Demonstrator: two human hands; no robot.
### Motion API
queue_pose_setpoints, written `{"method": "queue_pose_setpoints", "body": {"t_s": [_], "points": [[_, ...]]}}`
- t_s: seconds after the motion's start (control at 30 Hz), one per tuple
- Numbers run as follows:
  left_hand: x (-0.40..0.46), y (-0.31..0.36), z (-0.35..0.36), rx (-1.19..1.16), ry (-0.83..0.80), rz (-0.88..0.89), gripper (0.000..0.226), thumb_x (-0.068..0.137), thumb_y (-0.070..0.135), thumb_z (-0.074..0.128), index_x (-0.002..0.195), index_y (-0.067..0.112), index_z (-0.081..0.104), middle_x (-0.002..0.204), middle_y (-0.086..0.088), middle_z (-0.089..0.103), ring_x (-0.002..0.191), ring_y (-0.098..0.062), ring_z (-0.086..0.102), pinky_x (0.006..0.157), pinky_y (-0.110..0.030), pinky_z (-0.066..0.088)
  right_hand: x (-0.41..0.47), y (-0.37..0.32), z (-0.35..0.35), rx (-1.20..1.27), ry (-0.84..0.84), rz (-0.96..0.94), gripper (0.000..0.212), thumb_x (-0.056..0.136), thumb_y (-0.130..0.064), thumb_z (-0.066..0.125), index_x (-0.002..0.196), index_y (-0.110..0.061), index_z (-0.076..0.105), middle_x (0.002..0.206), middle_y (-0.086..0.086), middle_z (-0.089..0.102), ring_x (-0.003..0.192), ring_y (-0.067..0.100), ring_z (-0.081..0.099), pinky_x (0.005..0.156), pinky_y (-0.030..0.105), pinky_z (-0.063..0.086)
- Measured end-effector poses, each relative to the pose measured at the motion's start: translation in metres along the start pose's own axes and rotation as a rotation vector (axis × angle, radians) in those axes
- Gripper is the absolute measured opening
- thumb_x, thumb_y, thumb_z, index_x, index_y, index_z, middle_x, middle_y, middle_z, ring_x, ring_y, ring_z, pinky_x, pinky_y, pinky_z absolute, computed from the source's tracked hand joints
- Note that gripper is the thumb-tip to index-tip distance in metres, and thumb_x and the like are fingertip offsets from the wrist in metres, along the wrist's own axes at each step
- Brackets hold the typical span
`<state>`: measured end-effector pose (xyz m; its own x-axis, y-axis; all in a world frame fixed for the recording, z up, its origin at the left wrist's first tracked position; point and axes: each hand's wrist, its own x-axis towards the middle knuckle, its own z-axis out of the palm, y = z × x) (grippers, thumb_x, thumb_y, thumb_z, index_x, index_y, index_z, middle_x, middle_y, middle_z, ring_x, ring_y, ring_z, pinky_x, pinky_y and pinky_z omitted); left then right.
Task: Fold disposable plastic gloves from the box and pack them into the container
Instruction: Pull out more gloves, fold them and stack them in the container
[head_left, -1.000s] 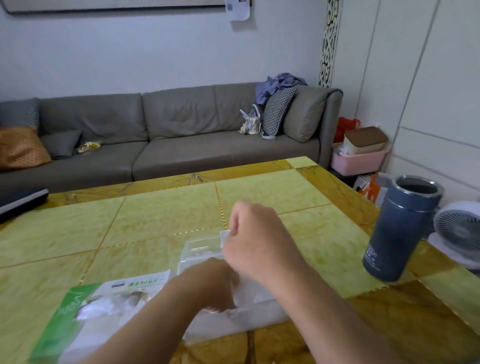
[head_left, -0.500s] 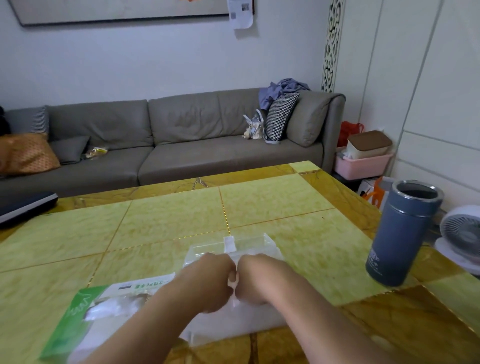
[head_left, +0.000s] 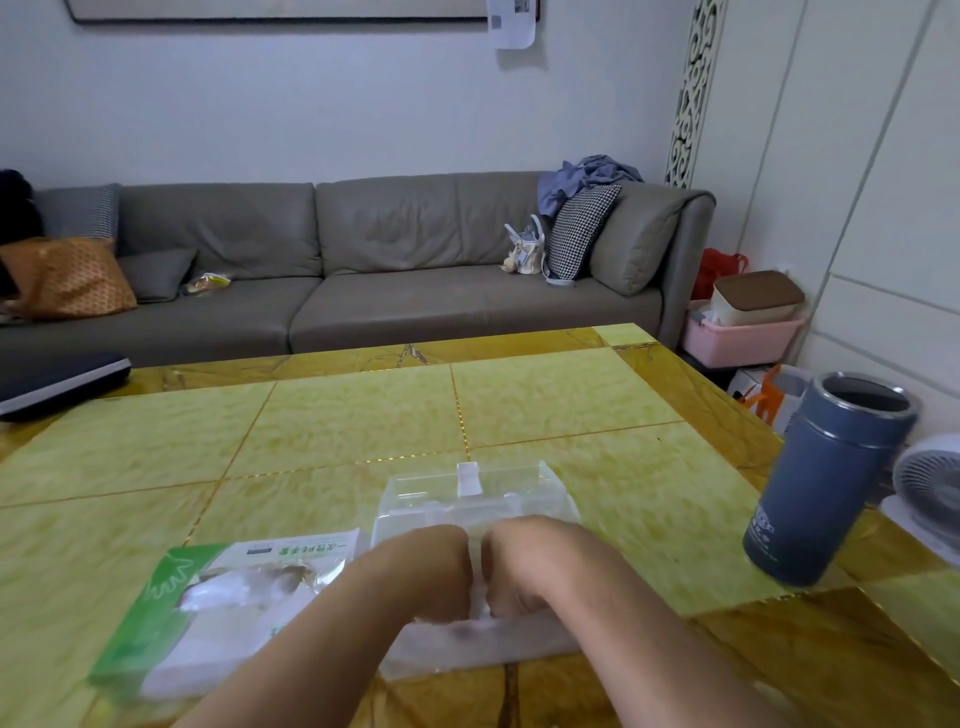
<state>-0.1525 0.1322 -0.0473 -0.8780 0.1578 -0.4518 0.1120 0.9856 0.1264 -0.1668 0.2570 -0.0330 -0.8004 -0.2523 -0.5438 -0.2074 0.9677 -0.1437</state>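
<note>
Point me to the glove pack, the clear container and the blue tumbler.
glove pack (head_left: 156, 618), head view, green printed edge
clear container (head_left: 509, 488), head view, far wall beside the white latch
blue tumbler (head_left: 831, 488), head view, middle of its body

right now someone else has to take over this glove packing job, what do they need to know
Left hand and right hand: side by side, knuckles almost touching, fingers curled, pressing a white glove down into the clear container.
Container: on the yellow table, lid tipped open at the back.
Glove pack: green and white, left of the container, torn open, gloves visible inside.
Done: one glove going in.
Left: more gloves to pull, fold and pack. How many are already inside is hidden.
</note>
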Motion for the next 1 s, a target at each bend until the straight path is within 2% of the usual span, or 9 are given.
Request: {"method": "queue_pose_setpoints", "body": {"t_s": [0.1,0.2,0.3,0.4,0.5,0.57,0.63,0.73,1.0], "points": [[-0.006,0.003,-0.005,0.046,-0.020,0.014,0.039,0.094,0.005,0.051,0.129,0.010,0.066,0.070,0.003,0.049,0.053,-0.010,0.045,0.045,-0.020,0.036,0.004,0.000,0.001,-0.019,-0.038,0.012,0.008,0.091,-0.021,0.068,0.087,-0.015,0.067,0.081,0.005,0.061,0.074,0.026,0.058,0.057,0.027,0.040],[-0.009,0.003,-0.006,0.059,-0.041,0.023,0.039,0.095,0.004,0.051,0.132,0.009,0.063,0.074,0.001,0.051,0.057,-0.013,0.048,0.046,-0.019,0.036,0.006,0.001,0.003,-0.019,-0.044,0.011,0.026,0.092,-0.021,0.067,0.116,-0.013,0.072,0.109,0.007,0.071,0.092,0.028,0.066,0.068,0.029,0.047],[-0.009,0.000,-0.003,0.025,-0.015,0.017,0.035,0.096,0.008,0.055,0.130,0.010,0.064,0.102,-0.005,0.066,0.085,-0.023,0.064,0.061,-0.024,0.048,0.007,0.001,0.006,-0.020,-0.042,0.005,0.039,0.093,-0.023,0.066,0.131,-0.016,0.068,0.124,0.008,0.069,0.109,0.028,0.068,0.078,0.032,0.050],[-0.016,0.002,0.001,0.002,0.114,-0.020,0.030,0.097,0.016,0.056,0.126,0.019,0.062,0.122,-0.004,0.065,0.106,-0.026,0.066,0.083,-0.034,0.054,0.007,-0.001,0.006,-0.024,-0.052,-0.009,0.039,0.095,-0.021,0.063,0.134,-0.019,0.063,0.121,0.004,0.067,0.101,0.027,0.065,0.086,0.036,0.053],[-0.019,0.007,0.001,-0.047,0.230,-0.014,0.029,0.096,0.018,0.056,0.124,0.020,0.062,0.120,-0.005,0.062,0.102,-0.026,0.068,0.083,-0.036,0.058,0.011,-0.003,0.006,-0.046,-0.073,-0.044,0.040,0.098,-0.015,0.058,0.137,-0.017,0.060,0.110,0.004,0.060,0.098,0.027,0.059,0.097,0.042,0.054],[-0.016,0.009,0.001,-0.107,0.230,-0.013,0.031,0.096,0.019,0.057,0.127,0.015,0.061,0.122,-0.008,0.062,0.100,-0.025,0.067,0.088,-0.039,0.059,0.009,-0.006,0.007,-0.054,-0.071,-0.029,0.045,0.095,-0.020,0.061,0.140,-0.018,0.057,0.114,0.002,0.063,0.102,0.029,0.062,0.100,0.045,0.055],[-0.012,0.008,0.003,-0.144,0.199,-0.021,0.033,0.097,0.018,0.058,0.129,0.009,0.059,0.126,-0.009,0.062,0.107,-0.025,0.065,0.093,-0.038,0.057,0.009,-0.006,0.008,-0.055,-0.059,0.000,0.050,0.092,-0.029,0.065,0.140,-0.019,0.056,0.120,0.005,0.066,0.102,0.030,0.064,0.098,0.047,0.057],[-0.008,0.002,0.007,-0.259,0.170,-0.063,0.035,0.090,0.013,0.065,0.125,0.010,0.060,0.120,-0.008,0.067,0.108,-0.025,0.067,0.087,-0.036,0.057,0.006,-0.004,0.008,-0.024,-0.039,0.041,0.056,0.089,-0.039,0.068,0.140,-0.023,0.051,0.129,0.008,0.064,0.108,0.031,0.066,0.096,0.042,0.057],[-0.013,-0.002,0.014,-0.376,0.254,-0.067,0.030,0.084,0.013,0.060,0.114,0.020,0.061,0.106,-0.001,0.067,0.094,-0.022,0.069,0.081,-0.043,0.061,-0.001,0.005,0.007,0.056,-0.003,0.015,0.051,0.094,-0.034,0.070,0.140,-0.020,0.054,0.131,0.006,0.065,0.115,0.027,0.065,0.091,0.036,0.053]]}}
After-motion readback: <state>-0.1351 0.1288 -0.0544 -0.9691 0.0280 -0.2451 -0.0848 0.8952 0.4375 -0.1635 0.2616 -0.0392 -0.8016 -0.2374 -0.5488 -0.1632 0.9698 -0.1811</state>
